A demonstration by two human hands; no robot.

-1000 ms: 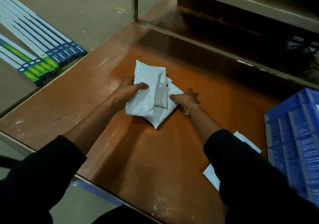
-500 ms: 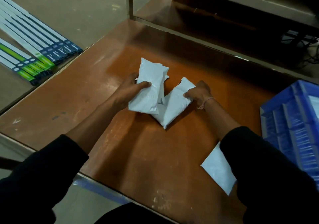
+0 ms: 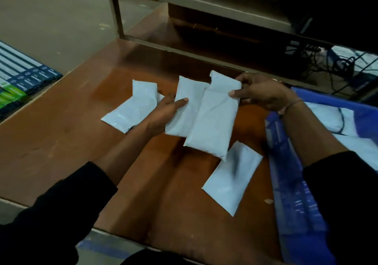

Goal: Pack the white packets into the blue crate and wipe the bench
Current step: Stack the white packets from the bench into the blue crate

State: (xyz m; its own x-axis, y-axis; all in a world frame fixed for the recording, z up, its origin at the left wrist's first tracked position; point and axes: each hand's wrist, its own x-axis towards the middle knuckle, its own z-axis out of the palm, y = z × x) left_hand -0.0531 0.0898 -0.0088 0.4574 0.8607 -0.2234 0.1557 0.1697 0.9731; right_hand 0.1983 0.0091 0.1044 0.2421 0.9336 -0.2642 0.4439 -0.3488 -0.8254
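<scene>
head view: left hand (image 3: 163, 111) grips a white packet (image 3: 187, 109), thumb on top, raised over the brown bench (image 3: 61, 132). right hand (image 3: 263, 93) pinches the far end of a second packet (image 3: 214, 121) that overlaps the first. a third packet (image 3: 135, 105) lies flat left of them, a fourth (image 3: 231, 179) near the blue crate (image 3: 294, 193) at the bench's right edge. open bench lies toward the near edge.

Dim indoor picture with soft overall focus. Weak light falls on the bench (image 3: 67, 134), giving a faint sheen at its middle. The shelf (image 3: 204, 1) recess behind is nearly black. Dark sleeves lose detail. The crate (image 3: 294, 193) is smeared by motion blur. Edges bend slightly.
</scene>
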